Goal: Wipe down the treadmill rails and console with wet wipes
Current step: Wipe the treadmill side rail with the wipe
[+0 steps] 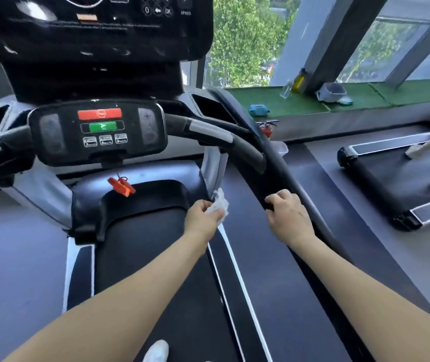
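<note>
Your left hand (pixel 203 218) pinches a crumpled wet wipe (pixel 219 205) low beside the right side rail (pixel 294 184), which your right hand (pixel 288 214) grips, so the console (pixel 98 131) far left probably remains unwiped.

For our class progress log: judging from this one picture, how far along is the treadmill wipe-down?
Done: nothing can be confirmed; no surface shows plain wipe marks. In hand: the left hand pinches a crumpled white wet wipe near the grey upright's base, while the right hand grips the long black side rail. Left: the black control panel with red and green buttons, untouched now.
</note>
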{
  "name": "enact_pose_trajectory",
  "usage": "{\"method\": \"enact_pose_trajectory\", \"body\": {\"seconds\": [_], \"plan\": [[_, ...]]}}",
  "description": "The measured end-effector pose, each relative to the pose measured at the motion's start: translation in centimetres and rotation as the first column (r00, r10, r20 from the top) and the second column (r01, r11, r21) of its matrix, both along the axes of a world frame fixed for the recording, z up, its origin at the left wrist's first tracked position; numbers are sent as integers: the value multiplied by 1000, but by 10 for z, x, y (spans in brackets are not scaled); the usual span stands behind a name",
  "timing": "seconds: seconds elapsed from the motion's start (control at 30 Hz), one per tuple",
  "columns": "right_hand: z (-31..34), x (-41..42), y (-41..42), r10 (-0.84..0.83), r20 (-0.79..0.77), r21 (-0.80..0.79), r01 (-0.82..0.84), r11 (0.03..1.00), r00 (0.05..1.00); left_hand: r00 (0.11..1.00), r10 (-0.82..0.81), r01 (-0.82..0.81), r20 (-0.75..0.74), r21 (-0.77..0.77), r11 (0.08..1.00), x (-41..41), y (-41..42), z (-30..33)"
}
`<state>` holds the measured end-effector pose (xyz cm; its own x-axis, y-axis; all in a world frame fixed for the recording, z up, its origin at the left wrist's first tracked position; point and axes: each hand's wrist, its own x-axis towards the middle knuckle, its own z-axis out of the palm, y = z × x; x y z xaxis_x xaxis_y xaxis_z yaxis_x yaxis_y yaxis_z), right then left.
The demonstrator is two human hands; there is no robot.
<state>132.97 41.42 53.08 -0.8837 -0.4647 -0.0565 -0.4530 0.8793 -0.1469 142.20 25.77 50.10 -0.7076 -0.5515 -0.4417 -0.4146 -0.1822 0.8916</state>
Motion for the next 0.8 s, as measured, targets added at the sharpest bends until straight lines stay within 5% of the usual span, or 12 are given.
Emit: {"method": "enact_pose_trajectory", "body": {"seconds": [0.13, 0.37, 0.8], "plan": [[-18, -22, 21, 44, -145, 215, -12, 977, 988, 993, -112, 113, 28, -44, 993, -52, 7, -23], [-57, -37, 41, 195, -333, 240, -117, 964, 923, 978, -209, 208, 4, -133, 969, -119, 15, -68], [-64, -45, 65, 435, -470, 249, -357, 900, 769, 948, -112, -13, -298, -390, 921, -159, 84, -105]]}}
